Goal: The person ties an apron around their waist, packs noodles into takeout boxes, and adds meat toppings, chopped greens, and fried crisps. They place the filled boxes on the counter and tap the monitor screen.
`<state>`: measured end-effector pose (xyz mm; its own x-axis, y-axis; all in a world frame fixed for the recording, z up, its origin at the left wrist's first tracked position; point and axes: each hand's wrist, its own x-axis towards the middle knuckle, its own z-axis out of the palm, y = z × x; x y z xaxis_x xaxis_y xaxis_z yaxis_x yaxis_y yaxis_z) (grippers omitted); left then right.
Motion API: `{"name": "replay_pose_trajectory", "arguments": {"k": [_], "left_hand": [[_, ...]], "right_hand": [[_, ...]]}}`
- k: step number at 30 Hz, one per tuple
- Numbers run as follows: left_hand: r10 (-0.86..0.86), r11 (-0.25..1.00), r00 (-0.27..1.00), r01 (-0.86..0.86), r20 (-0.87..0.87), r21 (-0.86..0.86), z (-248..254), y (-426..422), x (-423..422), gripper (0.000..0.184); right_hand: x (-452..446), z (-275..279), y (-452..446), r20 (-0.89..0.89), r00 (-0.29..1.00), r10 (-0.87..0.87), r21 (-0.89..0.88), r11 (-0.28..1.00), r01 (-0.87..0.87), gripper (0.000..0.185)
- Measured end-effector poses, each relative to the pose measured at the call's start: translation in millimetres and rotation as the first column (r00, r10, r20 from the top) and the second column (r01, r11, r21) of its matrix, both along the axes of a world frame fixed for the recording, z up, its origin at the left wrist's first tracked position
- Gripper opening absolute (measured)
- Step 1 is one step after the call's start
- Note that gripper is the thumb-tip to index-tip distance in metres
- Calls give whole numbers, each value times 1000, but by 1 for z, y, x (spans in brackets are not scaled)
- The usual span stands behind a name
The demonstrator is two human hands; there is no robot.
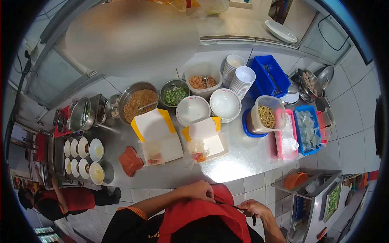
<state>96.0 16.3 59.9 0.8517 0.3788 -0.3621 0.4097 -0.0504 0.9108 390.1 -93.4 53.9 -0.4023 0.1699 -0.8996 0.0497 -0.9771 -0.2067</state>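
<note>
I wear a red apron (pixel 182 218) over a black shirt with an orange-edged sleeve. At my waist a thin black apron string (pixel 227 204) runs between my two hands. My left hand (pixel 199 191) is closed at the front of the apron, its fingertips on one end of the string. Further right, my right hand (pixel 253 208) pinches the string, and a loose dark end hangs below it. On the steel table (pixel 174 178) before me stand two open yellow-and-white takeaway boxes (pixel 162 146), each with a small plastic bag in it. A reddish-brown cloth (pixel 130 161) lies left of them.
Stacked white bowls (pixel 225 104), a bowl of chopped green onions (pixel 175 95) and a blue cutlery bin (pixel 269 77) line the back. Small bowls (pixel 96 150) stand at the left. Another person (pixel 60 202) is at the lower left. A steel shelf cart (pixel 312 202) stands right.
</note>
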Motion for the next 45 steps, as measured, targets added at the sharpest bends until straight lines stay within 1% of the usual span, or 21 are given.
{"name": "replay_pose_trajectory", "arguments": {"k": [4,6,7,9,10,11,12,14,15,16,18,20,21,24,33,38,41,42,43,44,45], "left_hand": [[32,999,997,-31,66,-22,0,1,-10,25],[67,997,990,-63,126,-33,-2,0,-19,23],[71,996,989,-63,133,-60,-8,-3,-22,22],[80,994,986,-68,148,-82,-8,-6,-30,21],[152,988,976,-146,152,-54,-3,-8,-34,21],[229,973,961,-226,156,-33,0,-14,-40,21],[383,924,914,-376,133,-75,-2,-21,-51,20],[631,741,772,-628,-75,-238,5,-38,-85,20],[731,662,679,-729,-63,-176,-16,-57,-108,19],[712,688,685,-725,-154,-37,-19,-73,-130,19],[668,702,667,-712,-332,-19,-27,-117,-155,23],[393,828,812,-516,-432,-217,-34,-167,-158,35],[621,609,742,-659,-253,-440,-64,-206,-155,49],[569,483,723,-679,-391,-553,-63,-228,-143,58],[699,333,623,-718,-352,-611,-10,-252,-118,34],[572,528,625,-776,-532,-344,-8,-228,-126,33],[681,594,590,-791,-433,-145,16,-193,-120,33],[746,584,554,-811,-369,-34,24,-177,-118,32],[741,632,584,-774,-333,49,6,-172,-118,32],[717,681,630,-724,-299,107,-13,-175,-115,34],[669,725,666,-683,-331,90,-7,-169,-114,34]], "right_hand": [[-10,-2,-18,12,996,91,22,996,-91,16],[-9,-30,-52,-32,983,181,222,960,-169,20],[-7,-29,-54,5,940,341,343,883,-322,32],[-3,-37,-65,-6,955,297,294,913,-282,32],[-6,-32,-65,-25,968,248,237,943,-236,32],[-7,-26,-61,57,944,326,375,869,-322,33],[-3,-28,-64,57,938,343,359,869,-340,33],[2,-36,-78,-6,982,186,284,942,-177,35],[1,-25,-78,-55,987,153,234,963,-136,41],[2,-21,-78,-54,989,141,200,971,-128,41],[4,-18,-76,-2,991,134,158,979,-132,40],[6,-22,-72,46,989,138,130,981,-143,39],[9,-25,-71,70,988,141,116,982,-148,38],[14,-36,-68,145,979,143,106,982,-159,37],[22,-67,-62,293,940,173,137,966,-221,35],[31,-84,-70,330,929,166,201,950,-241,35],[39,-103,-87,326,935,137,254,940,-226,36],[42,-110,-93,306,946,104,270,944,-191,36],[44,-134,-111,170,979,-115,247,966,71,32],[-17,-41,-63,331,943,-43,408,907,-102,31],[-24,-41,-64,331,939,-91,369,928,-41,29]]}}
